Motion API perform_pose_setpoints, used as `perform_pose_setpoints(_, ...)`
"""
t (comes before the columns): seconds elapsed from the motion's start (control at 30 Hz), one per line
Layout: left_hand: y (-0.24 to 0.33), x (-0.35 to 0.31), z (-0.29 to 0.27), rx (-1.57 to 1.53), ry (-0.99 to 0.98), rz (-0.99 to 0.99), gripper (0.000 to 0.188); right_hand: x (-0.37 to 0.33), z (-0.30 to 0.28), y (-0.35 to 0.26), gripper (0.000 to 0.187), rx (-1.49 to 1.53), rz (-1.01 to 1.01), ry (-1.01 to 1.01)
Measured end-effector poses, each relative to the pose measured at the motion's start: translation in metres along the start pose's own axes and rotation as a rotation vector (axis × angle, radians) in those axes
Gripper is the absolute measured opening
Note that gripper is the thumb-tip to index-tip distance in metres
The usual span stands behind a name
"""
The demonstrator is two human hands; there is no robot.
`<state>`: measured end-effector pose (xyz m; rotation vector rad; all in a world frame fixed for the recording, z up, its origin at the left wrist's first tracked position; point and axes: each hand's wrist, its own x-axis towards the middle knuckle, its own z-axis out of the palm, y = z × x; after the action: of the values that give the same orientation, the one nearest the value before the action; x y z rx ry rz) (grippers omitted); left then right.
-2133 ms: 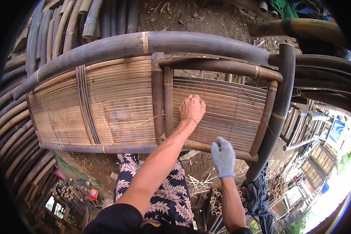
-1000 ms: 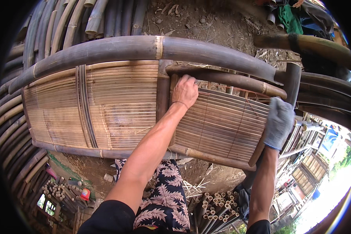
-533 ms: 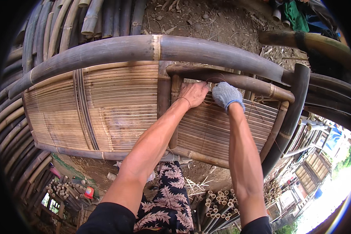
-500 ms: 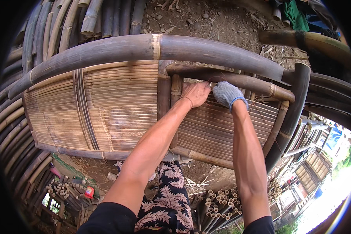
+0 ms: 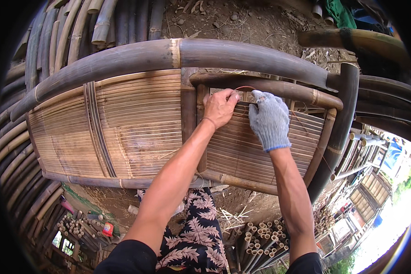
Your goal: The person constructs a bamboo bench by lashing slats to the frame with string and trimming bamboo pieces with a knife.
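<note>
A narrow gap opens just below the inner bamboo rail (image 5: 283, 88). Further below it, a slatted panel (image 5: 237, 150) bars passage; above it, a thick bamboo pole (image 5: 242, 52).

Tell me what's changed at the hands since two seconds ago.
The bare left hand moved from mid-panel to the far edge of the slatted panel. The gloved right hand went from the near edge to beside it. A thin reddish strand now arcs between them; whether gripped is unclear. The bamboo frame looks unmoved.
</note>
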<state>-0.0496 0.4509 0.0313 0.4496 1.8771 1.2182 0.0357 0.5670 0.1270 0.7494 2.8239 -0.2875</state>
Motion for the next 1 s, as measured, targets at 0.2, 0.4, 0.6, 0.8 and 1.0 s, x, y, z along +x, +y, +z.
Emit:
perform_pose_setpoints(0.2, 0.021, -0.009, -0.03, -0.275, -0.562, -0.009, 0.024, -0.051, 0.006, 0.006, 0.022, 0.247, -0.116, 0.25)
perform_pose_setpoints(0.4, 0.022, -0.014, -0.006, 0.115, 0.017, -0.156, 0.04, -0.191, -0.125, 0.0, 0.014, 0.588, 0.086, -0.134)
perform_pose_setpoints(0.6, 0.065, -0.094, 0.045, 0.21, -0.316, 0.856, 0.01, -0.271, -0.198, 0.084, 0.021, 1.117, 0.649, 0.863)
perform_pose_setpoints(0.8, 0.1, -0.197, 0.044, -0.025, -0.377, 1.007, 0.014, -0.094, -0.081, 0.02, 0.044, 1.438, 0.964, -0.725)
perform_pose_setpoints(1.0, 0.056, -0.116, 0.009, -0.084, 0.176, 0.641, 0.033, -0.031, -0.095, 0.034, 0.026, 0.528, 0.196, 0.076)
